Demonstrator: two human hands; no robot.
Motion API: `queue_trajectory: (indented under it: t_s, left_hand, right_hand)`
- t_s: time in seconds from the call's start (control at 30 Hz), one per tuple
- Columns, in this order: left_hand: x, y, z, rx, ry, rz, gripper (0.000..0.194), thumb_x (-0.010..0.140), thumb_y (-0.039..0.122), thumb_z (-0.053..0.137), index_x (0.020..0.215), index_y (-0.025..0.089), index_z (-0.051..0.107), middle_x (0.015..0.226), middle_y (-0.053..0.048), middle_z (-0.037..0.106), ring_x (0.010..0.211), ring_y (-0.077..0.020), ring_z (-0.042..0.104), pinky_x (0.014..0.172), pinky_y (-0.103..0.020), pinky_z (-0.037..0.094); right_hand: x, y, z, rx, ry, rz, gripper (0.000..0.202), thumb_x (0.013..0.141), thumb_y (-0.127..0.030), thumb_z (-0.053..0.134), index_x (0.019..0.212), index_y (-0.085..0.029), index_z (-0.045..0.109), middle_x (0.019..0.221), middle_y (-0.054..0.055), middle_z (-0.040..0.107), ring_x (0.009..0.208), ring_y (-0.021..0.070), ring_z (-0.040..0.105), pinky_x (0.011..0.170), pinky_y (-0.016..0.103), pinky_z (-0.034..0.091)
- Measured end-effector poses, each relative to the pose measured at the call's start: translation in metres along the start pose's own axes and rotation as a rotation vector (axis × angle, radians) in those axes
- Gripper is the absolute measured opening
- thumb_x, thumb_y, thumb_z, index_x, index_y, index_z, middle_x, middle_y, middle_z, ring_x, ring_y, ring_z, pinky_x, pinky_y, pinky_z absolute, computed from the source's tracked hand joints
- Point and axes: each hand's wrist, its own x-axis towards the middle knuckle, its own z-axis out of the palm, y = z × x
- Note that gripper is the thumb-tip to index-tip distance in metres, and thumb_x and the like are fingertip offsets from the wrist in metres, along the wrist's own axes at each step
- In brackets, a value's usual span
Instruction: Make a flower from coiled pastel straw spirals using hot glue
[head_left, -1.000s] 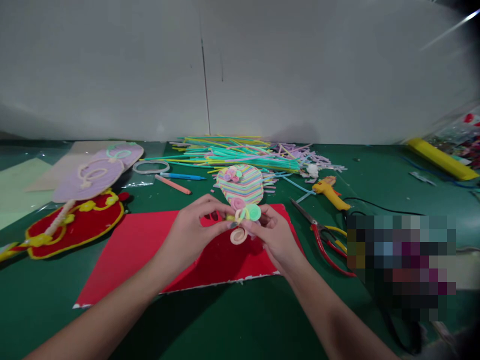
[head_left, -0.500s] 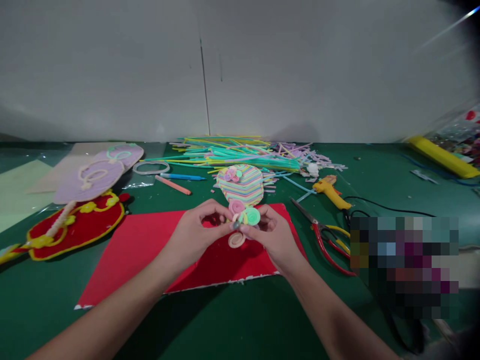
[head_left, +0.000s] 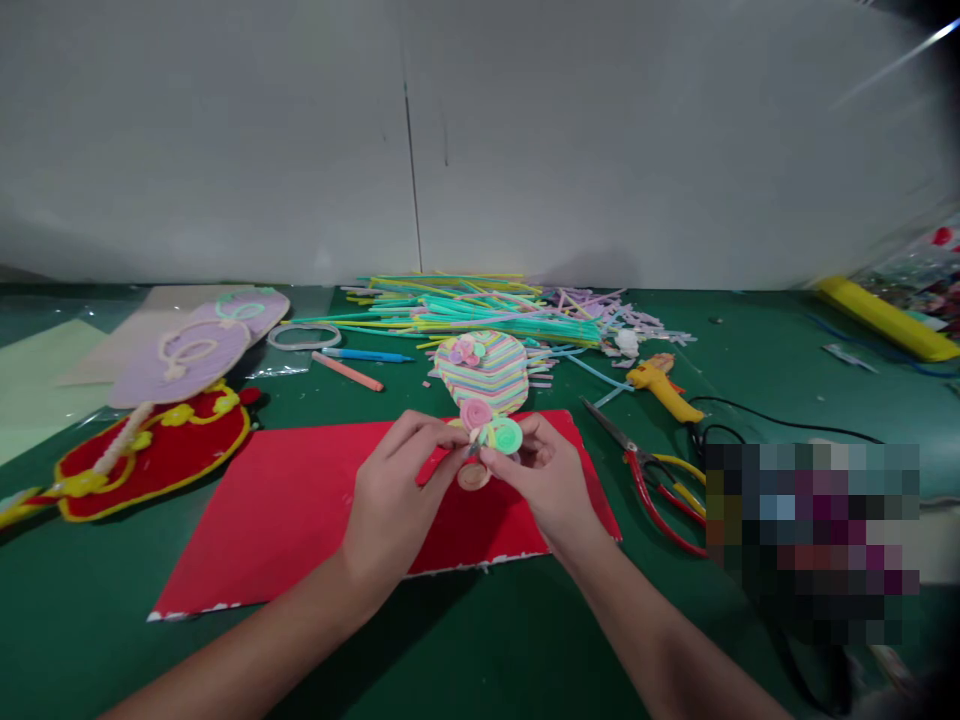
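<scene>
Between my hands is a flower of coiled pipe cleaners (head_left: 507, 434), with pink, green and beige spirals around a pale middle. My left hand (head_left: 397, 490) comes in from the left, its thumb and fingers pinched at the flower's middle, where a small greyish bit shows. On the other side, my right hand (head_left: 551, 475) grips the green coil's edge between thumb and fingers. Both hands are above a red board (head_left: 277, 510) with frayed white edges. Just beyond them lies a pastel-striped round piece (head_left: 484, 375) bearing a small coiled flower.
Pipe cleaners (head_left: 480, 315) are heaped along the wall. A yellow glue gun (head_left: 664, 388) and red-handled scissors (head_left: 646, 480) lie at the right. Two pens (head_left: 367, 355), a lilac fan (head_left: 184, 360) and a red fan (head_left: 176, 450) are on the left.
My left hand has turned more upright, its wrist shifting right and its fingers curling closer at the flower's middle. My right hand keeps its hold almost unmoved.
</scene>
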Motion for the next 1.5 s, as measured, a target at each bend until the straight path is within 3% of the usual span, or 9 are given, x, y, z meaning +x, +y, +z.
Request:
queue_trajectory:
  t_s: [0.17,0.27,0.4,0.53,0.7,1.07,1.27,1.5]
  left_hand:
    - [-0.002,-0.011,0.000,0.167,0.025,0.249,0.017,0.083,0.016,0.051,0.092,0.026,0.062,0.087,-0.001,0.062,0.081,-0.0160,0.057,0.072,-0.030,0.042]
    - [0.007,-0.014,-0.005,0.106,-0.040,0.250,0.014,0.082,0.017,0.053,0.085,0.025,0.064,0.085,-0.002,0.060,0.078,-0.0153,0.055,0.068,-0.028,0.042]
    - [0.023,-0.016,-0.010,-0.211,-0.158,-0.001,0.005,0.075,0.022,0.063,0.080,0.021,0.061,0.083,-0.001,0.058,0.079,-0.0142,0.056,0.071,-0.026,0.045]
    - [0.027,-0.021,-0.006,-0.618,-0.319,-0.295,0.033,0.068,0.025,0.069,0.099,0.022,0.057,0.098,-0.003,0.062,0.091,-0.0169,0.059,0.079,-0.030,0.048]
    - [0.021,-0.025,-0.002,-0.813,-0.506,-0.468,0.027,0.072,0.028,0.066,0.098,0.021,0.063,0.102,-0.004,0.066,0.095,-0.0186,0.059,0.083,-0.031,0.045]
    - [0.020,-0.021,-0.007,-0.679,-0.456,-0.412,0.022,0.073,0.028,0.066,0.095,0.024,0.068,0.087,0.001,0.062,0.085,-0.0148,0.056,0.076,-0.025,0.041]
    - [0.021,-0.017,-0.009,-0.561,-0.438,-0.391,0.018,0.074,0.031,0.063,0.089,0.023,0.069,0.075,0.003,0.056,0.073,-0.0124,0.052,0.066,-0.022,0.038]
    - [0.020,-0.016,-0.006,-0.592,-0.393,-0.460,0.015,0.071,0.030,0.066,0.080,0.019,0.068,0.078,0.000,0.062,0.076,-0.0146,0.055,0.069,-0.025,0.040]
  right_hand:
    - [0.001,0.000,-0.002,-0.002,-0.007,-0.003,0.024,0.060,-0.029,0.073,0.067,-0.022,0.051,0.066,-0.002,0.061,0.064,0.0150,0.056,0.060,0.028,0.042]
    - [0.002,-0.003,-0.004,0.009,-0.035,0.015,0.026,0.059,-0.028,0.074,0.065,-0.021,0.050,0.064,-0.003,0.059,0.062,0.0140,0.055,0.060,0.027,0.041]
    - [0.002,-0.008,-0.007,-0.023,-0.066,0.034,0.028,0.057,-0.028,0.076,0.063,-0.021,0.049,0.064,-0.003,0.060,0.063,0.0144,0.056,0.061,0.028,0.041]
    - [0.001,-0.008,-0.007,-0.015,-0.109,0.032,0.029,0.057,-0.028,0.077,0.064,-0.021,0.050,0.066,-0.003,0.062,0.065,0.0144,0.058,0.062,0.028,0.043]
    - [0.002,-0.008,-0.009,-0.015,-0.152,0.031,0.027,0.056,-0.028,0.076,0.070,-0.021,0.054,0.071,-0.002,0.065,0.071,0.0151,0.061,0.068,0.029,0.046]
    - [0.004,-0.003,-0.012,-0.048,-0.170,-0.001,0.031,0.059,-0.027,0.075,0.084,-0.022,0.058,0.077,0.000,0.068,0.075,0.0164,0.064,0.068,0.028,0.047]
    - [0.004,-0.005,-0.010,-0.085,-0.151,0.025,0.025,0.058,-0.027,0.075,0.075,-0.020,0.060,0.072,0.000,0.068,0.070,0.0161,0.063,0.065,0.028,0.047]
    - [0.003,-0.005,-0.009,-0.107,-0.153,0.025,0.024,0.058,-0.028,0.075,0.075,-0.019,0.060,0.070,0.001,0.068,0.070,0.0167,0.063,0.065,0.028,0.047]
